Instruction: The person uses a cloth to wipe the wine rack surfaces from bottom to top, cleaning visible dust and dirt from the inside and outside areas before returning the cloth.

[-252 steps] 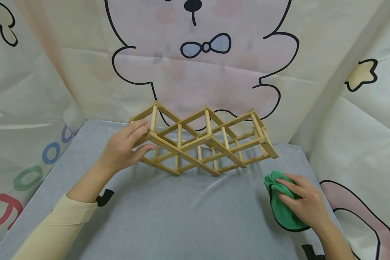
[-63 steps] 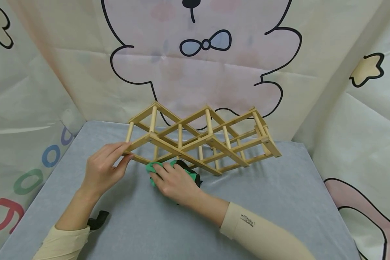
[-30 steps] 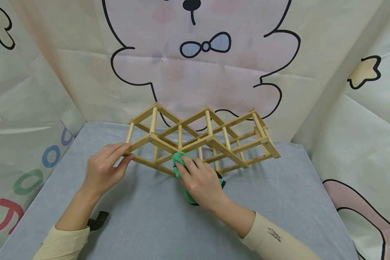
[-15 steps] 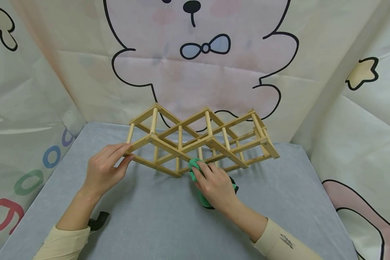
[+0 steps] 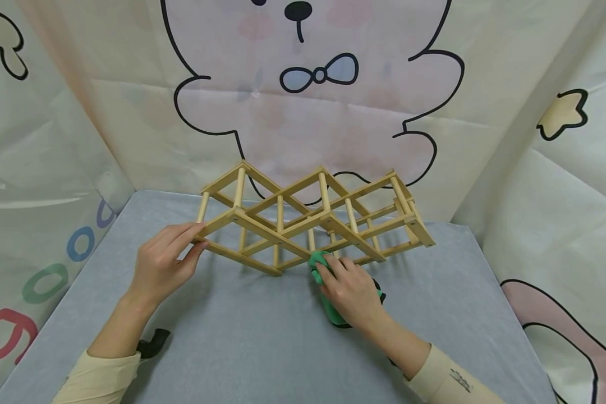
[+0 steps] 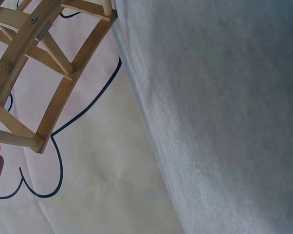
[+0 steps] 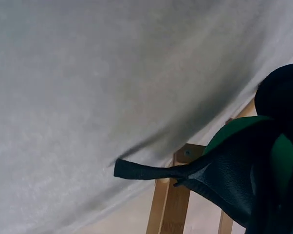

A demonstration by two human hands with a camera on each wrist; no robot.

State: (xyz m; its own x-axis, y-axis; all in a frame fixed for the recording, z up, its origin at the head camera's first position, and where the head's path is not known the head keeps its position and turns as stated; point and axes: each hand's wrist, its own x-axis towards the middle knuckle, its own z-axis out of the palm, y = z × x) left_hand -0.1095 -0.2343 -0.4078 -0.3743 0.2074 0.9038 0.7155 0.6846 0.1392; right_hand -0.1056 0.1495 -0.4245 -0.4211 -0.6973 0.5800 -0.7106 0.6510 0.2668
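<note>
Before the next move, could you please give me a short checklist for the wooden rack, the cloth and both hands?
1. Left hand supports the wooden rack: ok, it pinches the left end.
2. Right hand has the green cloth: ok, the cloth is gripped in its fingers.
3. Cloth is at the rack's lower front bars: ok, it overlaps them in the head view.
4. Rack is spread open: ok, its diamond-shaped gaps show plainly.
5. Right end of the rack is held: not ok, neither hand is on it.
6. Wood behind the cloth is clean: cannot tell, it is hidden.
</note>
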